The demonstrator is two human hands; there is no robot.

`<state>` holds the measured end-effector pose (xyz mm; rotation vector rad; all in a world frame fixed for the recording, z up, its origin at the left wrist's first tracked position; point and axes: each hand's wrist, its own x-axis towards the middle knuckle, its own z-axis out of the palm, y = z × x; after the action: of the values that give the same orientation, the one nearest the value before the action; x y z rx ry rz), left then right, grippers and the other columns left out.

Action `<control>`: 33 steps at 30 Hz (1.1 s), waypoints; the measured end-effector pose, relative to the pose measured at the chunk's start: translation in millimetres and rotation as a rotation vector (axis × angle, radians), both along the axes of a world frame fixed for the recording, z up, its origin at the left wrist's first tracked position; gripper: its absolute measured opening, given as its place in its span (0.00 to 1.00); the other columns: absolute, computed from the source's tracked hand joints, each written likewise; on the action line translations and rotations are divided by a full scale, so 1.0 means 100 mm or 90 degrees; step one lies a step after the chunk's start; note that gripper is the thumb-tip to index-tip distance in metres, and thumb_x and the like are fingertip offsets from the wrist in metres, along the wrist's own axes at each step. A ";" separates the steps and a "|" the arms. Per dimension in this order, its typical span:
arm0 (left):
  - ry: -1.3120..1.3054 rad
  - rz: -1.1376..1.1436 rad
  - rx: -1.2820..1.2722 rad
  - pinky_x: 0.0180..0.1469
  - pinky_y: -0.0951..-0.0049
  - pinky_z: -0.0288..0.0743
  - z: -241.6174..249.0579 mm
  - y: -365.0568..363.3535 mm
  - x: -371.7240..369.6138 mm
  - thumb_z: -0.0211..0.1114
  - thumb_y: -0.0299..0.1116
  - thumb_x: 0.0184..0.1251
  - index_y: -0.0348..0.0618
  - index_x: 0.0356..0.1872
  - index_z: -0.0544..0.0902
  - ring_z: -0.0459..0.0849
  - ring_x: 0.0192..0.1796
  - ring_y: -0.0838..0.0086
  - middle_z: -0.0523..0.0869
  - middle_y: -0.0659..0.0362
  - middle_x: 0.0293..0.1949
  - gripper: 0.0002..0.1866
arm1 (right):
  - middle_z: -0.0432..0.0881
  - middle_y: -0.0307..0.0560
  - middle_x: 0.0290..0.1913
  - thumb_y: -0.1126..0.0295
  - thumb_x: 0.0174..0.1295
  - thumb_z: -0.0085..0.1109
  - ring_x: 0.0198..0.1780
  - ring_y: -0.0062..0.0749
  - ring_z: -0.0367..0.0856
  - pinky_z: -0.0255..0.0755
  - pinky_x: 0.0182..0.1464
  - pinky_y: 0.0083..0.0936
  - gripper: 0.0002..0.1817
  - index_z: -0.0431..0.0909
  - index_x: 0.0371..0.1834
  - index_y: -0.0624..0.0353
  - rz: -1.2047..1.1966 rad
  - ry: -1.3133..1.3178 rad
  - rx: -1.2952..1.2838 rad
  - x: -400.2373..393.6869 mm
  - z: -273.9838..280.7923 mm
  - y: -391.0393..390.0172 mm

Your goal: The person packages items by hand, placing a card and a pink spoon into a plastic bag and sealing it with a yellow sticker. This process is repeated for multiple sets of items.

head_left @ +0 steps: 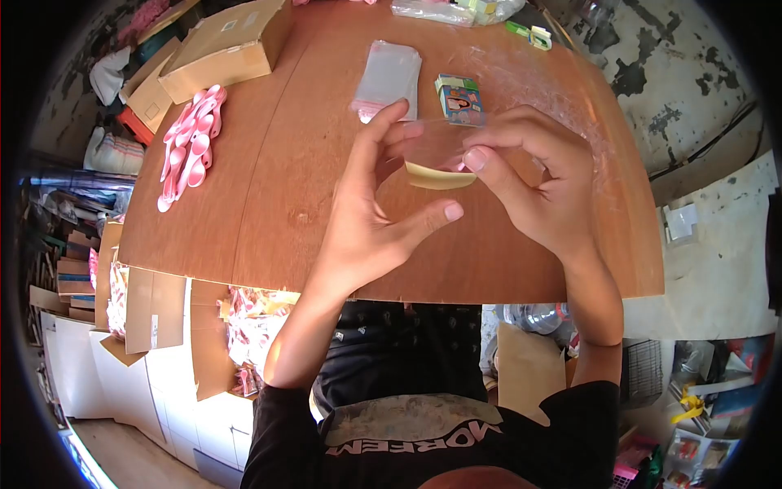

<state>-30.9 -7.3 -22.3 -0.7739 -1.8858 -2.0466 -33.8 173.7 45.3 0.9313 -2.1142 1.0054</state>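
My right hand (538, 175) pinches the right edge of a clear plastic bag (436, 145) with a yellowish strip (440, 175) along its lower edge. At the bag's left side is my left hand (371, 204), its thumb stretched out and apart from the curled fingers; the fingertips lie by the bag's upper left. Just beyond the hands, a stack of clear bags (389, 77) and a small blue and green box (460, 99) rest on the brown table (301, 179).
Pink spoons (191, 147) lie in a pile at the table's left. Behind them is a cardboard box (224, 49). Clear plastic film (546, 90) lies at the right, and a green and white packet (531, 35) near the far edge. Open cartons (208, 334) stand below the front edge.
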 end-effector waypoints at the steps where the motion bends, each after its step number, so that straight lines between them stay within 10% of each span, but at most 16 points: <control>1: 0.021 -0.022 0.006 0.61 0.65 0.70 -0.01 0.03 -0.01 0.76 0.24 0.51 0.40 0.70 0.60 0.77 0.57 0.69 0.76 0.52 0.55 0.45 | 0.83 0.46 0.29 0.76 0.54 0.67 0.31 0.27 0.81 0.74 0.37 0.21 0.05 0.84 0.32 0.64 0.007 -0.040 -0.011 0.02 0.00 -0.01; 11: -0.100 -0.049 0.114 0.46 0.76 0.79 -0.07 0.02 0.14 0.70 0.17 0.56 0.36 0.66 0.62 0.84 0.45 0.76 0.85 0.54 0.40 0.37 | 0.84 0.45 0.40 0.72 0.64 0.62 0.39 0.21 0.81 0.76 0.42 0.17 0.12 0.79 0.47 0.69 0.165 -0.539 -0.310 0.16 -0.26 -0.03; 22: -0.274 -0.047 0.142 0.45 0.78 0.78 -0.18 -0.22 0.09 0.63 0.24 0.68 0.31 0.46 0.81 0.84 0.41 0.77 0.87 0.55 0.36 0.09 | 0.85 0.45 0.39 0.72 0.66 0.59 0.36 0.19 0.81 0.76 0.39 0.17 0.11 0.79 0.46 0.68 0.120 -0.619 -0.308 0.10 -0.55 0.02; 33: -0.219 -0.015 0.101 0.42 0.74 0.85 -0.24 -0.31 0.08 0.62 0.24 0.67 0.30 0.47 0.81 0.86 0.42 0.75 0.87 0.53 0.40 0.10 | 0.83 0.45 0.40 0.75 0.64 0.60 0.43 0.24 0.83 0.78 0.45 0.20 0.09 0.79 0.46 0.68 0.147 -0.578 -0.348 0.09 -0.71 -0.06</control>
<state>-23.0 -38.4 -45.9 -0.4283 -1.8504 -2.4360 -24.9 168.1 -25.5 0.4679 -2.1791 2.3067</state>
